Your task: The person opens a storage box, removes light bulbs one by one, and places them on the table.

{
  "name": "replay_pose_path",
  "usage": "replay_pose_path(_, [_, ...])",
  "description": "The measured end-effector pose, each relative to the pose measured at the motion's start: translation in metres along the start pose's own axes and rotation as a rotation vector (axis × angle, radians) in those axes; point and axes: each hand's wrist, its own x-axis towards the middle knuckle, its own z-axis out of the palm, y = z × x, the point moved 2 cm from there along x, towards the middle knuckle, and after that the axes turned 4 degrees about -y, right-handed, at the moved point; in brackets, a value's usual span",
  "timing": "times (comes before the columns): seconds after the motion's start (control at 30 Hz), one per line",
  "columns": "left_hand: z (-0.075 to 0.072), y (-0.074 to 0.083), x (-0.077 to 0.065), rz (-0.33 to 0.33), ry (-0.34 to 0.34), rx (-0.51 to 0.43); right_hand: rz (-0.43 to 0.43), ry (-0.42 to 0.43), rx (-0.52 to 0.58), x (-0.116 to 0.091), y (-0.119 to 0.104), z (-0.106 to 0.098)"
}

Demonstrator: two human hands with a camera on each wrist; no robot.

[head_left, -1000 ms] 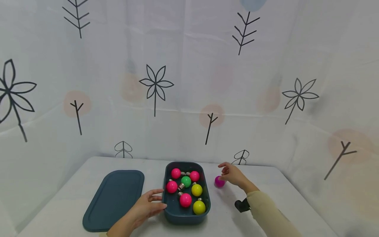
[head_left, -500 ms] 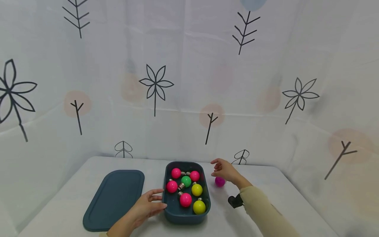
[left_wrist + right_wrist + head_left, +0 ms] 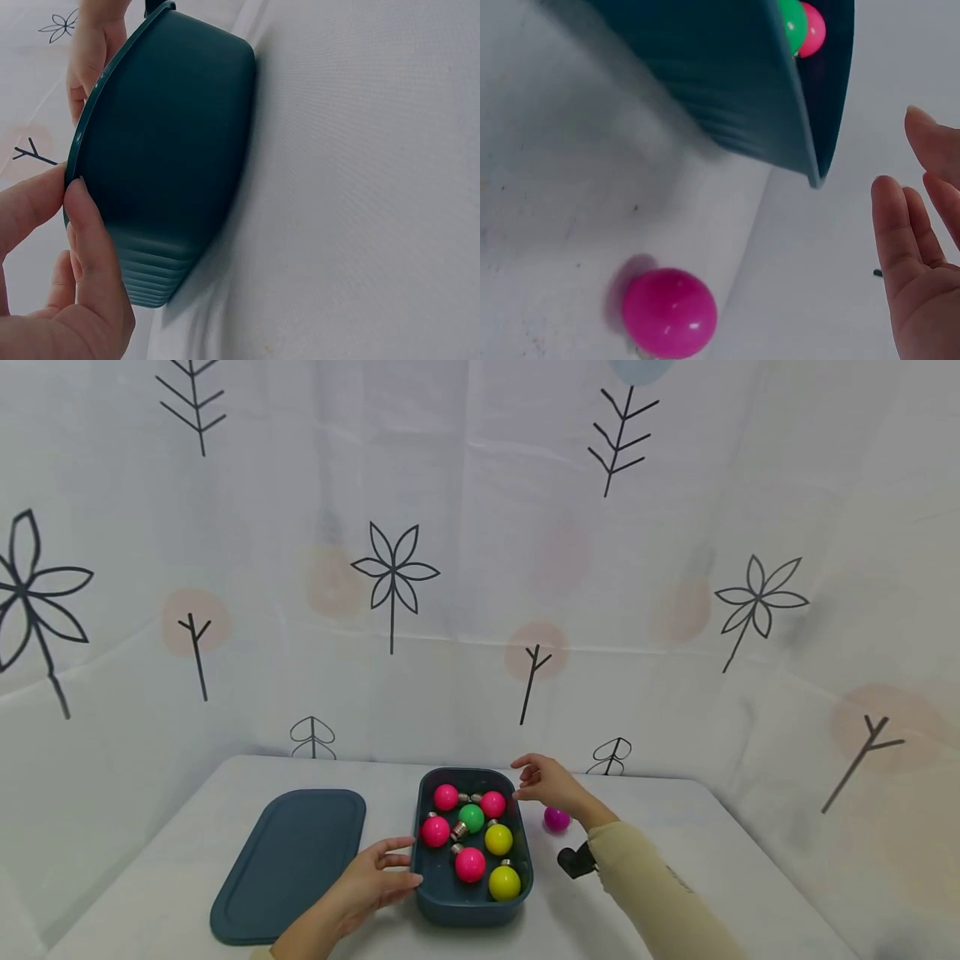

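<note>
A dark blue-green box (image 3: 468, 917) holds several small coloured bulbs with metal screw bases: pink (image 3: 470, 865), yellow (image 3: 505, 883) and green (image 3: 471, 818). My left hand (image 3: 372, 881) is at the box's left side. In the left wrist view its thumb and fingertip touch the rim (image 3: 94, 97), with the fingers fairly straight. Over the far right corner of the box hovers my right hand (image 3: 553, 785), fingers loosely bent, nothing between them. The right wrist view shows that hand (image 3: 922, 262) apart from the box wall. A magenta bulb (image 3: 670, 313) lies on the table, right of the box.
A flat dark blue-green lid (image 3: 292, 864) lies left of the box on the white table (image 3: 720, 860). Under my right sleeve (image 3: 652, 893) hangs a black wrist piece (image 3: 576, 862). A white patterned cloth (image 3: 465, 610) stands behind the table.
My right hand has moved left and slightly away from me, from over the magenta bulb to the box's far right corner. The bulb stays on the table; my left hand has not moved.
</note>
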Motion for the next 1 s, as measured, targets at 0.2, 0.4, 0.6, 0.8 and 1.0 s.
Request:
replay_pose_path(0.2, [0.0,0.0,0.0,-0.005,-0.002,0.003,-0.039,-0.027,0.014,0.006,-0.009,0.007])
replay_pose_path(0.4, [0.0,0.0,0.0,-0.012,0.005,0.003,-0.087,-0.062,0.033,0.011,-0.019,0.015])
replay_pose_path(0.6, [0.0,0.001,0.0,-0.002,0.002,0.007,-0.109,-0.103,0.059,0.017,-0.027,0.027])
replay_pose_path(0.8, [-0.001,0.0,0.0,0.002,-0.005,0.003,-0.112,-0.126,0.054,0.024,-0.03,0.043])
replay_pose_path(1.0, [0.0,0.0,0.0,0.004,-0.011,0.0,-0.125,-0.162,0.044,0.03,-0.033,0.057])
